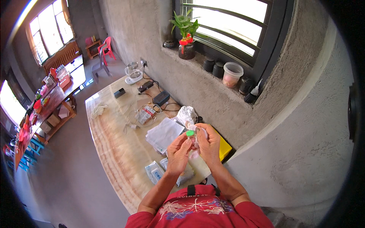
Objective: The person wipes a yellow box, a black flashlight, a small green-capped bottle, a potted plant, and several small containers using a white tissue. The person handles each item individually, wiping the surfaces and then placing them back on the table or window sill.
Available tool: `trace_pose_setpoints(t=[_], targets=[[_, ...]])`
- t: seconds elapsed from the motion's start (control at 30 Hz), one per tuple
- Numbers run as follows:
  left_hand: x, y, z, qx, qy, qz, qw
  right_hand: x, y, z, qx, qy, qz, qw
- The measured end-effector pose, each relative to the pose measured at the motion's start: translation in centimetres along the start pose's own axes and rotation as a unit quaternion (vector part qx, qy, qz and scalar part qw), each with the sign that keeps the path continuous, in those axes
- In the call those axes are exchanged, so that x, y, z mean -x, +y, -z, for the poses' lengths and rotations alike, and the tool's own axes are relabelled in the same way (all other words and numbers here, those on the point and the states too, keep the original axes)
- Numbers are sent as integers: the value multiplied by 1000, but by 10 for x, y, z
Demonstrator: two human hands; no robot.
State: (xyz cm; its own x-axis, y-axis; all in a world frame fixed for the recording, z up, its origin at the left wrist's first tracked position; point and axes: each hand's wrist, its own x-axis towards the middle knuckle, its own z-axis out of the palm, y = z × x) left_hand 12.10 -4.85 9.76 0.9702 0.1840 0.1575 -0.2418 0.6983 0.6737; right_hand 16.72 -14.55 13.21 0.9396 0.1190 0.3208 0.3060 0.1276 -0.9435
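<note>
Both hands meet above the near end of a pale marble counter (114,152). My left hand (178,152) pinches a small clear tube with a green cap (190,133) at its top. My right hand (209,144) grips the same tube from the right, together with a piece of clear plastic wrapping (194,154). Under the hands lie small white and blue packets (156,173) and a stack of white paper sheets (164,133).
A yellow flat thing (224,148) lies by the wall. Farther along the counter are crumpled white cloth (186,113), cables, a black adapter (161,98), a kettle (134,72). A potted plant (187,34) and jars stand on the window ledge. A long cluttered table (49,102) is at left.
</note>
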Motion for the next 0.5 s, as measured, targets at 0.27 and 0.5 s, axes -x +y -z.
trace_pose_setpoints(t=[0.27,0.5], targets=[[-7,-1,11,32,44,-43,998,18,10,-11,216,-36,243,945],[1,5,29,157,12,-16,987,26,8,-11,102,-127,210,964]])
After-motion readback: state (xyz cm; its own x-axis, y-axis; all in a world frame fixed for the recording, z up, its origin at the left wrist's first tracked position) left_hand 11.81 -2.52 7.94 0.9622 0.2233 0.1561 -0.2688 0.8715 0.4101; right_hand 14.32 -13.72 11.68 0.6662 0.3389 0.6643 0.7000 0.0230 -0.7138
